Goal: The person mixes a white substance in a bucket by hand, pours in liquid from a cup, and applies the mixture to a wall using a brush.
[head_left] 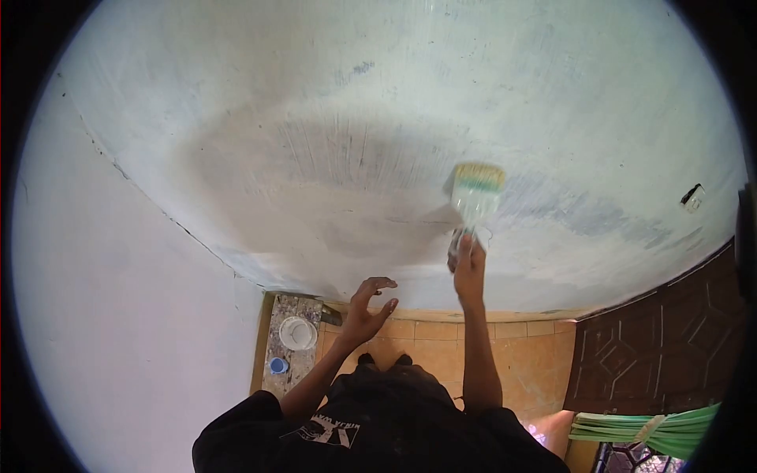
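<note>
Our right hand [470, 266] is up high, fingers closed in a grip, forearm running straight down below it. Our left hand [371, 310] hovers lower and to its left, thumb and fingers parted in a loose curve, nothing between them, its forearm slanting back toward us.

1 brush [478, 191], 1 bucket [282, 333], 1 cup [278, 365].

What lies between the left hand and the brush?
Only wall, partly in shadow, shows between the left hand and the brush in the head view.
</note>
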The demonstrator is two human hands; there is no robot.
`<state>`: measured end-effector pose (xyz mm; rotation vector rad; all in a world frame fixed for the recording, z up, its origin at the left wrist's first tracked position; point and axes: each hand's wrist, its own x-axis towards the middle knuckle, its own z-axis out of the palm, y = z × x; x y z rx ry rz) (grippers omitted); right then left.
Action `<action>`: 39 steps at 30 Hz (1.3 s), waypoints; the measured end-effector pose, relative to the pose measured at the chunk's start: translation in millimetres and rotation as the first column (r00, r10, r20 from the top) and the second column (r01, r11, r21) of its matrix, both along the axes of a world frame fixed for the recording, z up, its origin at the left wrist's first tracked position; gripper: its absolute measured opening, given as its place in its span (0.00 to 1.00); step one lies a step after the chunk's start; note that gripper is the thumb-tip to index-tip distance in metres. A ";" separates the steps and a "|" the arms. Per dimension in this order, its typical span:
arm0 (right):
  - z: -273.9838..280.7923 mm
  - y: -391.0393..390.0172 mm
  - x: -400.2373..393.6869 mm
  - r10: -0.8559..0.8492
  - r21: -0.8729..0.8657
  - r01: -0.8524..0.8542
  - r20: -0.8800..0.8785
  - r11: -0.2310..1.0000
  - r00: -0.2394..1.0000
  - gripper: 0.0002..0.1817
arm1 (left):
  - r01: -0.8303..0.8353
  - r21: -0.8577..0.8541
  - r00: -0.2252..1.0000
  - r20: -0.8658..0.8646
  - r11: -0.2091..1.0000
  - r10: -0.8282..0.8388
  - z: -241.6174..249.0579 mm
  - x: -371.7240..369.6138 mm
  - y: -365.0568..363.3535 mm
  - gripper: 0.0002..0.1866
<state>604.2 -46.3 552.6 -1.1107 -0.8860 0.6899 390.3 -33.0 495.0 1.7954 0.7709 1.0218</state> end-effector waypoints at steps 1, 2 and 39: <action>-19.3 -7.1 -4.8 -0.046 -0.036 0.048 0.035 0.998 0.998 0.21 | 0.009 0.012 1.000 0.000 1.000 -0.009 0.8 0.8 1.0 0.16; -31.5 -13.9 -9.7 -0.092 -0.072 0.097 0.071 0.993 0.993 0.21 | 0.014 0.008 1.000 -0.002 1.000 -0.014 1.0 0.3 0.5 0.16; 28.7 -1.6 -13.1 -0.254 0.092 0.251 0.021 0.964 0.967 0.22 | 0.063 -0.025 0.998 0.027 0.998 -0.063 -10.8 -12.1 15.6 0.16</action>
